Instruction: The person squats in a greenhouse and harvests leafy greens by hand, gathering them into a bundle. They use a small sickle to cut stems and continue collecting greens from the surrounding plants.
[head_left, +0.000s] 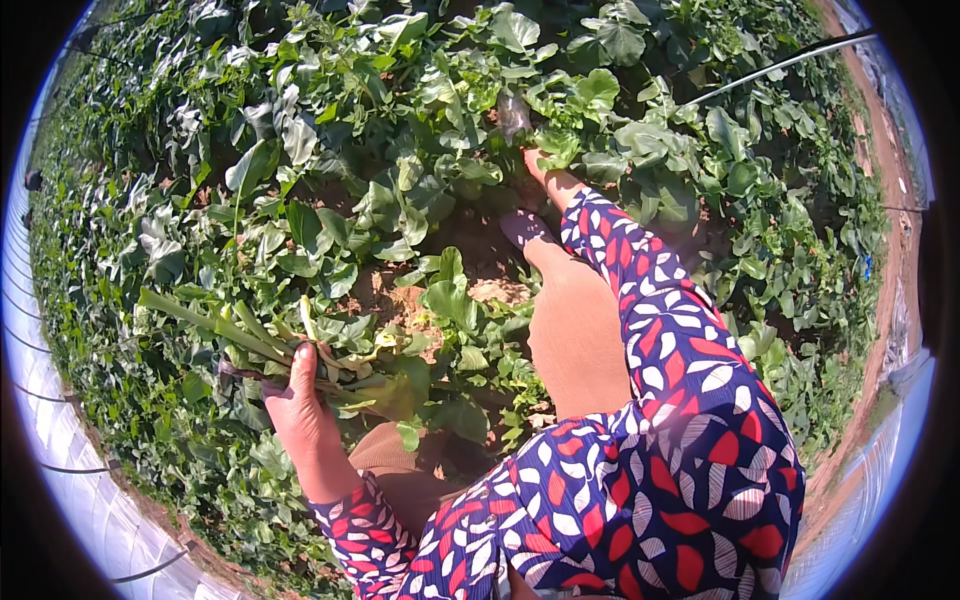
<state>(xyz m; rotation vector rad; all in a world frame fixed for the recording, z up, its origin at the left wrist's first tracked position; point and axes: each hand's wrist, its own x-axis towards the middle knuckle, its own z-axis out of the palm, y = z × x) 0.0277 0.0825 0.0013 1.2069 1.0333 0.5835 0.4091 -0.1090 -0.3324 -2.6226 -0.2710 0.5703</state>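
Note:
My left hand (304, 412) is closed around a bunch of cut leafy stalks (262, 337), their pale green stem ends pointing left and some yellowing leaves hanging to the right. Far in front of me, my right hand (538, 163) reaches down among broad-leaved green plants (450, 165). A leaf (559, 146) covers most of its fingers, so whether they grip anything is hidden. Just beyond that hand is a shiny, translucent patch (514, 116), perhaps plastic film. Brown soil (480, 240) shows between the plants near my shoe (525, 227).
Dense leafy plants surround my legs. At upper right, a thin pale rod or line (772, 71) slants over the leaves. Plastic sheeting on hoops (52, 420) curves along the left edge. A bare dirt path (896, 277) runs down the right, with more sheeting beyond.

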